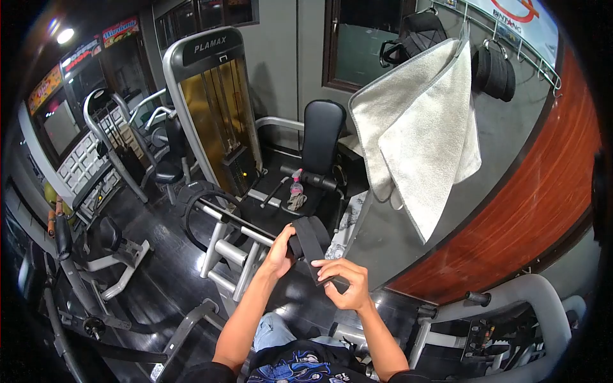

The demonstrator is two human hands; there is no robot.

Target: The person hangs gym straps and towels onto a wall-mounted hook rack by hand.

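Note:
A wide black strap (pixel 311 237), partly wound into a roll, is between my two hands in front of my body. My left hand (pixel 279 254) is wrapped round the left side of the roll. At the strap's lower right end, my right hand (pixel 345 281) pinches the flat band between thumb and fingers. The band slants down from the roll to my right hand. Part of the roll's left side is hidden behind my left fingers.
A weight machine (pixel 211 48) with a black seat stands ahead. A pink-capped bottle (pixel 296 185) rests there. Grey towels (pixel 424 134) and black straps (pixel 493 73) hang from a wall rack at right. Metal frames (pixel 549 300) flank me on both sides.

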